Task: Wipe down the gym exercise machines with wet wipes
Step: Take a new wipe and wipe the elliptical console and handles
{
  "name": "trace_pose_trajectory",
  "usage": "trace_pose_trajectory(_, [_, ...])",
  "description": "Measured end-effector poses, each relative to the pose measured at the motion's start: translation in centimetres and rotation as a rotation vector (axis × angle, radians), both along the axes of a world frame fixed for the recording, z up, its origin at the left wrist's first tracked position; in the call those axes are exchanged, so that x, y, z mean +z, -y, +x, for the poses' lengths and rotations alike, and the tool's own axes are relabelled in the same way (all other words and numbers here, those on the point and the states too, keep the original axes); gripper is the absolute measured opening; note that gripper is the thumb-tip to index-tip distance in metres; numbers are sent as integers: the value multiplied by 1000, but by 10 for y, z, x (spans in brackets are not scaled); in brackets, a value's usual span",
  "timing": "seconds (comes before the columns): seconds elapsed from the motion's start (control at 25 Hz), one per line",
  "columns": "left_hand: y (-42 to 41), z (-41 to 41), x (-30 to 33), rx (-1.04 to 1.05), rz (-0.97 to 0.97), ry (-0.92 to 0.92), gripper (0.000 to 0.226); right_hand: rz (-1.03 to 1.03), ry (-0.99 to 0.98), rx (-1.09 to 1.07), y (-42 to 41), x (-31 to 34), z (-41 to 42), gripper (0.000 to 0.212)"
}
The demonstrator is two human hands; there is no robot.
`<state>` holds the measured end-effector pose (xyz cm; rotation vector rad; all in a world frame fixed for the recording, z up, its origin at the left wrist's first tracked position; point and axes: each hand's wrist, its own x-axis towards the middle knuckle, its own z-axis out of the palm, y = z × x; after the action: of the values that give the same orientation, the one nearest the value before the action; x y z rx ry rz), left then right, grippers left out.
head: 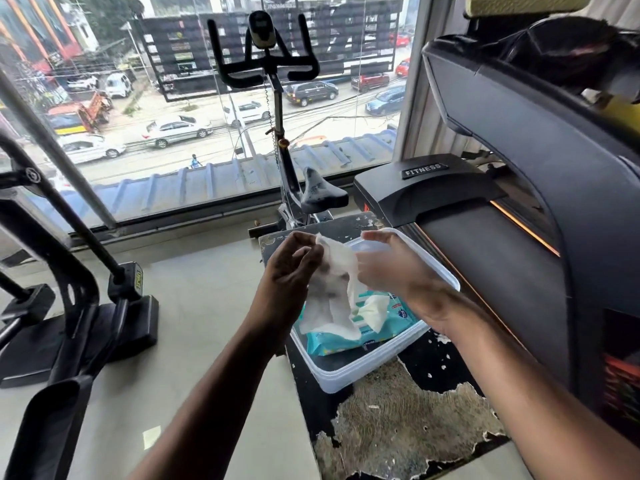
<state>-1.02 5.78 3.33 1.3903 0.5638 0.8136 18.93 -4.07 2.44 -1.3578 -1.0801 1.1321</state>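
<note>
Wet wipe (337, 271) stretched between my hands.
My left hand (289, 268) and right hand (391, 268) each pinch it above the clear tub (349, 374), where the teal wipes pack (377, 327) lies.

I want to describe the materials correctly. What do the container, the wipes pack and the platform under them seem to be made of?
The container looks like translucent, slightly frosted plastic: the pack shows through its wall. The wipes pack seems a glossy soft plastic film, teal and wrinkled. The platform is probably wood or board under black paint, which has peeled to a rough tan surface.
</note>
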Motion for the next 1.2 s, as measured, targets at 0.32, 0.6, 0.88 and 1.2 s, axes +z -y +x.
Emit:
trace_pose_trajectory(0.32, [13,-51,28,-39,-17,-91,5,-19,-42,345,0,24,-22,57])
trace_pose_trajectory(0.6, [58,-87,23,-23,-48,-266,58,51,-110,184,26,19,-27,24])
trace_pose_trajectory(0.88, [115,-104,-10,97,-132,-385,44,93,31,271,50,19,-25,33])
trace_pose_trajectory(1.2, [155,-105,-23,275,-285,-140,63,165,184,557,35,20,-61,35])
